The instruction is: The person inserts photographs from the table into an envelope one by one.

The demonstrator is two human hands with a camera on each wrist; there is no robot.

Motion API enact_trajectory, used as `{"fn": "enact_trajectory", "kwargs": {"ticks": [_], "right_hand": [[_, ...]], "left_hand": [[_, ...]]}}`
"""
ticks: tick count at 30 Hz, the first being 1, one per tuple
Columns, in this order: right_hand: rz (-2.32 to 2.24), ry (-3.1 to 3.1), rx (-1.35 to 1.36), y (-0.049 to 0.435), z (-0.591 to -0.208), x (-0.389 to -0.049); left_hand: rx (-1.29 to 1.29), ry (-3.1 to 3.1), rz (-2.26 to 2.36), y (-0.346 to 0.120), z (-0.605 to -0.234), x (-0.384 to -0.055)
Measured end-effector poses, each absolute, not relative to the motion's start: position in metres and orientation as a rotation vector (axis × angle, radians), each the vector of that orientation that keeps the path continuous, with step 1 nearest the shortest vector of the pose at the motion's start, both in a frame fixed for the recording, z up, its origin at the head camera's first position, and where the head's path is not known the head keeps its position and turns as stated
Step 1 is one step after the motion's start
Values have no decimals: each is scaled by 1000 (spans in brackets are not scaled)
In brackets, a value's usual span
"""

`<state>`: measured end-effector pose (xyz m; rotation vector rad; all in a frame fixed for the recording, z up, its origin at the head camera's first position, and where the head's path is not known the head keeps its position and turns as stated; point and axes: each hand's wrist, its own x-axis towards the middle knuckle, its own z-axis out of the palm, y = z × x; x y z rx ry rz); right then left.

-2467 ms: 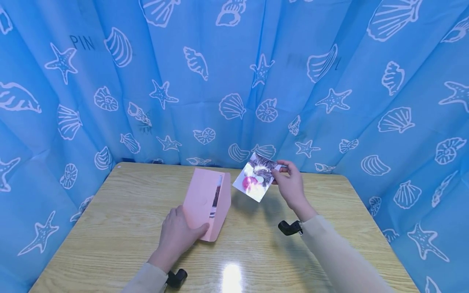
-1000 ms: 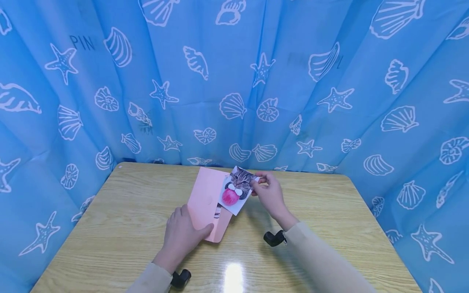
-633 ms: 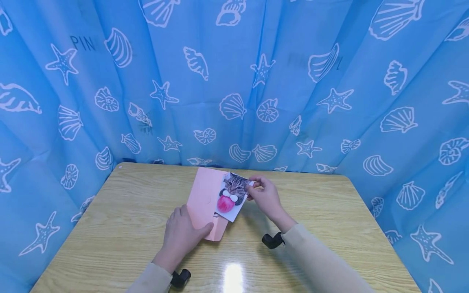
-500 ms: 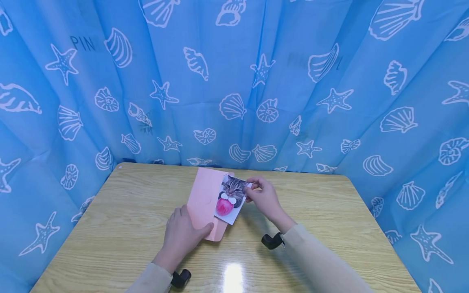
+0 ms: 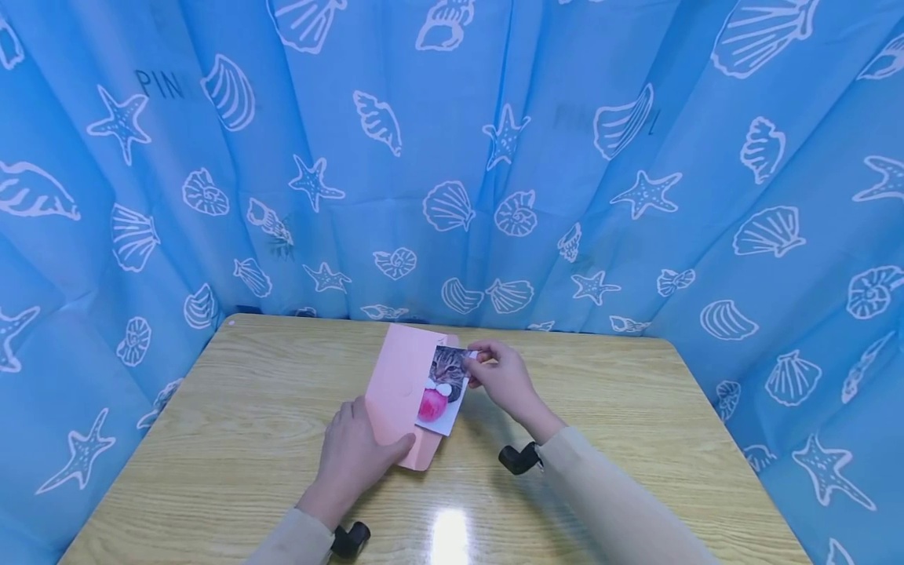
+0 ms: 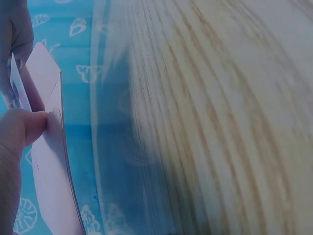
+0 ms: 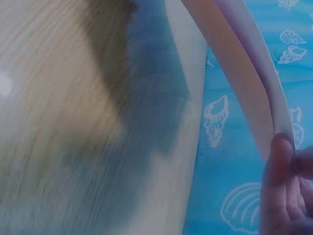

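A pink envelope (image 5: 399,377) is raised above the wooden table in the head view, its opening facing right. My left hand (image 5: 356,455) grips its lower left part, thumb across the front; the other fingers are partly hidden. Pinched by its upper right corner in my right hand (image 5: 500,380) is a photo (image 5: 446,388) of a tabby cat with a pink ball. The photo's left side is tucked behind the envelope's front panel. In the left wrist view, my left thumb (image 6: 27,126) presses the envelope's edge. The right wrist view shows my right fingers (image 7: 281,161) at the envelope's opening.
The wood-grain table (image 5: 233,439) spreads around both hands, with a bright light reflection near its front. A blue curtain (image 5: 438,157) printed with white shells and starfish hangs right behind the table's far edge. Black wrist cameras (image 5: 519,457) sit at both cuffs.
My right hand has brought the photo left and down from beside the envelope and partway into its opening. The photo has turned more upright. My left hand keeps its grip, nearly still.
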<state>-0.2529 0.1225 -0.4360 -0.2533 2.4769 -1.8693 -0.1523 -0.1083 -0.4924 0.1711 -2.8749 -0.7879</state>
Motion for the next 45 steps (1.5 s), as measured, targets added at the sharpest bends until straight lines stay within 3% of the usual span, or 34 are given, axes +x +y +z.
{"fn": "enact_trajectory", "kwargs": {"ticks": [18,34,45], "right_hand": [[-1772,2568,-254,94,-432,-222],[-1750,2557,-39,82,-445,-240],[-1755,2474,-68,74,-446,-242]], "left_hand": [[213,-2879,-753,-111,-491,-154],[248,-2888,-804,-106,-488,-155],[196,-2862,-773,-104,-486,-153]]}}
